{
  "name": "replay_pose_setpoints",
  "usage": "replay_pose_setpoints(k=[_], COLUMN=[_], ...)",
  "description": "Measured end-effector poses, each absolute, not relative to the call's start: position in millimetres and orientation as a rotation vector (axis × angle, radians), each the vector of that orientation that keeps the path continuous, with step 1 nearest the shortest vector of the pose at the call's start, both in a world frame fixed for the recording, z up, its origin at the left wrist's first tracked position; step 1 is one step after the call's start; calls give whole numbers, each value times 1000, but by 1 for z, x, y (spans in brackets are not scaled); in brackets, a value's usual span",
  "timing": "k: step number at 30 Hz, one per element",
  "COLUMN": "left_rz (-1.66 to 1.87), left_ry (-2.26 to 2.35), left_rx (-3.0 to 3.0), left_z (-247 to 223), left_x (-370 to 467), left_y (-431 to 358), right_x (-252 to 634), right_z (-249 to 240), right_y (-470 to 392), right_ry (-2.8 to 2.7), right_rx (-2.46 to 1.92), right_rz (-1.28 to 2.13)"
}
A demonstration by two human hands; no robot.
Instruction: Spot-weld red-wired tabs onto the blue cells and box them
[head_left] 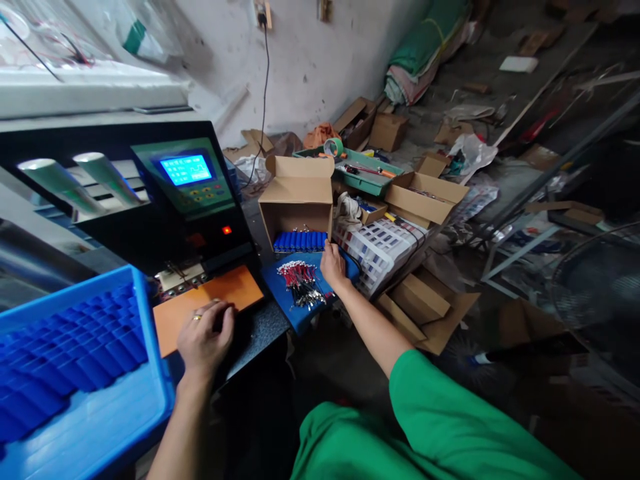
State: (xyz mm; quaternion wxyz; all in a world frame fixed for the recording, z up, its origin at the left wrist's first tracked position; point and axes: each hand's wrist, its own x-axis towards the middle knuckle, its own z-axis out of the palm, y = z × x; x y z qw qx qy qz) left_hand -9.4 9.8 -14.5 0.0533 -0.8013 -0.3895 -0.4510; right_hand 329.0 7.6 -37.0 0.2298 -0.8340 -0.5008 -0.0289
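My left hand [206, 335] rests on the orange board [210, 300] in front of the machine, fingers loosely bent and thumb apart; nothing shows in it. A ring is on one finger. My right hand [334, 264] is at the front right corner of an open cardboard box [296, 190], fingers pinched together; what they hold, if anything, is hidden. Inside that box lies a row of blue-wrapped battery packs [300, 241]. Just left of my right hand, a bundle of red and black wires with white connectors [303, 283] lies on a blue mat [280, 300].
A machine with a lit blue screen [186, 170] stands at left. Before it, a blue crate [163, 380] holds many blue cells. Beyond my right hand are a white plastic basket [367, 257], a green tray [367, 175] and cardboard boxes [425, 197]. A fan [600, 300] stands at far right.
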Motion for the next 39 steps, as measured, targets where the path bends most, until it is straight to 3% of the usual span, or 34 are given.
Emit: replay_pose_setpoints(k=[7,14,23,39], left_rz=[-1362,-1350,-1370,-1385], left_ry=[-1286,-1363,-1345,-1402], left_rx=[-2442,-2482,-2467,-2457], left_z=[-17,-14,-11,-13], left_x=[-8,-7,-4,-2], left_y=[10,4,4,3], right_x=[333,341,336,324], right_z=[-40,-42,-17,-20], right_y=[6,-3,-9,6], right_ry=[-1352,-1169,-1289,-1291], right_rx=[-2210,-1852,-2044,-2315], right_rz=[-23,15,657,437])
